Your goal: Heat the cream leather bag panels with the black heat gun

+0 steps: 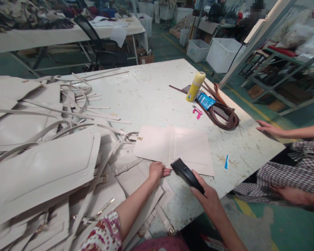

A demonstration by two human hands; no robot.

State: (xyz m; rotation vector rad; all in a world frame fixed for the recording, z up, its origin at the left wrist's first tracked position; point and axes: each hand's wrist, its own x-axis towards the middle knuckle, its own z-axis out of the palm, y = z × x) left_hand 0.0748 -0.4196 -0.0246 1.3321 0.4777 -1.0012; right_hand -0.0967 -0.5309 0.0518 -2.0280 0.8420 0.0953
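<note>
left hand (157,170) sat on the near edge of a cream panel (172,144) lying flat on the table (151,94) right in front of the person. fingers were curled down, thumb out to the side; pinning or pinching, couldn't tell. right hand (208,197) was wrapped round a black tool (185,173), its tip just at the panel's near edge, beside the left thumb. whether it touched wasn't clear.

judging by that, the work was at the point where the tool meets the edge of a held-down panel. any next move would need the panel kept still & the tip lined up w/ that edge, clear of the thumb.

the panel had a small gold clasp (139,138) at its left end. to the left lay a big pile (42,157) of similar cream pieces & straps. farther off on the scuffed white top were a yellow bottle (195,86), a blue packet (206,101) & brown straps (222,111).

another person's hand (269,128) rested flat on the right corner. the room was a workshop w/ green floor, white bins (222,52), a black chair (99,42) & a metal rack (290,62).
</note>
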